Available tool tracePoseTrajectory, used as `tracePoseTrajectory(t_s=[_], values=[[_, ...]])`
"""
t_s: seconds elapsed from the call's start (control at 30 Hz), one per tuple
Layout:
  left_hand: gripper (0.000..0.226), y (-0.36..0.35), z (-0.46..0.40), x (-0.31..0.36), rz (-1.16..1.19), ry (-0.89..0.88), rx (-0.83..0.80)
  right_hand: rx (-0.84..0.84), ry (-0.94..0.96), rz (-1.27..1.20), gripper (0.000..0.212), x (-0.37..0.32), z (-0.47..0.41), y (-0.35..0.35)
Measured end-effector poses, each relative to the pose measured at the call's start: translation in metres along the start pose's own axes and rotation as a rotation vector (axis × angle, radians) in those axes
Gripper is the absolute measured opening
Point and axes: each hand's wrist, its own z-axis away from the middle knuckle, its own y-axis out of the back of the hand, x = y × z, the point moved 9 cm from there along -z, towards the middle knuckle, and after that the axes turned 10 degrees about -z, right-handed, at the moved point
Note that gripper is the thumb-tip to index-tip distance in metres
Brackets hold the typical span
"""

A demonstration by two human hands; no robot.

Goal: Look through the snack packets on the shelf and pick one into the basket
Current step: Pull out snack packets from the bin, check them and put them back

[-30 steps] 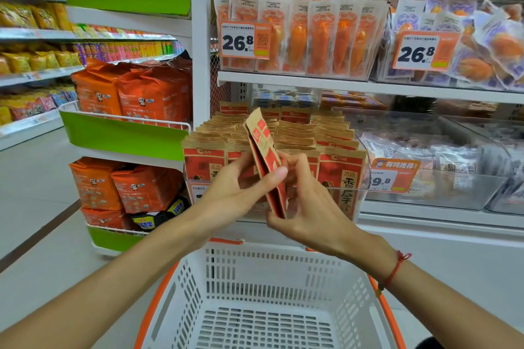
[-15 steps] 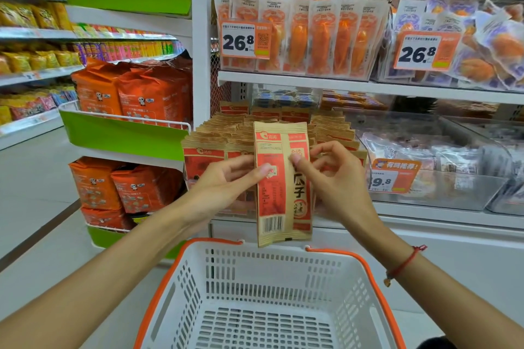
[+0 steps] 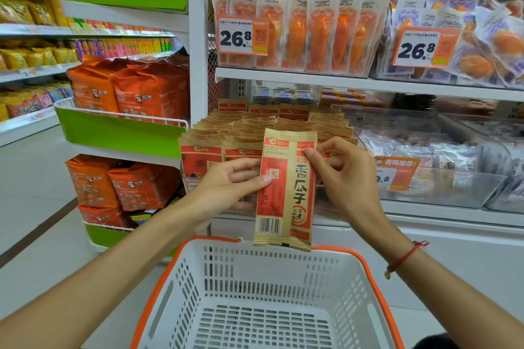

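held packet: tan-and-red snack packet (image 3: 285,190), upright, centre of frame, back face toward camera with barcode low on its left side; bottom edge hangs just above the far rim of the basket, not touching it that I can tell
left hand: left hand (image 3: 229,184) centre-left of frame, thumb laid across the packet's left edge on the front, fingers curled behind it; pinching the packet
right hand: right hand (image 3: 344,176) centre-right, fingertip pressed on the packet's upper right part, other fingers curled behind and beside it; pinching the packet too
right wrist: red string bracelet (image 3: 405,258), small charm hanging low
basket: white slotted basket (image 3: 255,269) with orange rim, bottom centre of frame, nothing seen inside
shelf stock: rows of matching tan-and-red packets (image 3: 249,130) standing upright in a clear bin right behind the hands, mid-frame
upper shelf: clear packs with orange contents (image 3: 320,28) upper centre; price tag (image 3: 243,37) reading 26.8 clipped in front
upper right: pale purple packs (image 3: 487,45) piled loose, second 26.8 tag (image 3: 422,48) in front
right middle: clear bin (image 3: 442,173) of pale wrapped goods, orange tag on its front partly hidden by right hand
left side: orange bags (image 3: 133,88) in green-fronted wire racks, more below at lower left
far left: aisle shelves (image 3: 31,31) with yellow and mixed packs, blurred
floor: pale tiles (image 3: 31,178), left of frame
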Motion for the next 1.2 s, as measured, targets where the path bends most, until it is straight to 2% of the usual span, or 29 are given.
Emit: tracePoseTrajectory(t_s=[0.23, 0.37, 0.47, 0.67, 0.77, 0.8, 0.9, 0.97, 1.1, 1.2], values=[[0.033, 0.011, 0.002, 0.004, 0.056, -0.054, 0.104, -0.033, 0.021, -0.076, 0.013, -0.005, 0.003, -0.004], [0.037, 0.028, 0.004, 0.006, 0.187, -0.071, 0.249, -0.19, 0.047, -0.074, 0.03, -0.008, 0.008, -0.022], [0.03, 0.033, 0.006, 0.006, 0.303, -0.068, 0.295, -0.243, 0.037, -0.077, 0.038, -0.008, 0.009, -0.029], [0.028, 0.031, 0.008, 0.007, 0.336, -0.068, 0.288, -0.2, 0.056, -0.109, 0.041, -0.01, 0.007, -0.023], [0.03, 0.03, 0.011, 0.009, 0.31, -0.083, 0.327, -0.164, 0.093, -0.02, 0.042, -0.014, 0.012, -0.024], [0.033, 0.029, 0.012, 0.01, 0.295, -0.087, 0.338, -0.169, 0.107, 0.027, 0.049, -0.015, 0.016, -0.027], [0.035, 0.02, 0.016, 0.012, 0.24, -0.094, 0.364, -0.226, 0.101, 0.167, 0.091, -0.012, 0.024, -0.04], [0.031, 0.014, 0.019, 0.016, 0.214, -0.113, 0.364, -0.228, 0.101, 0.21, 0.1, -0.01, 0.025, -0.043], [0.032, 0.006, 0.023, 0.021, 0.228, -0.142, 0.341, -0.215, 0.113, 0.15, 0.09, -0.01, 0.021, -0.038], [0.041, 0.007, 0.022, 0.024, 0.205, -0.132, 0.303, -0.287, 0.052, 0.112, 0.09, -0.011, 0.015, -0.035]])
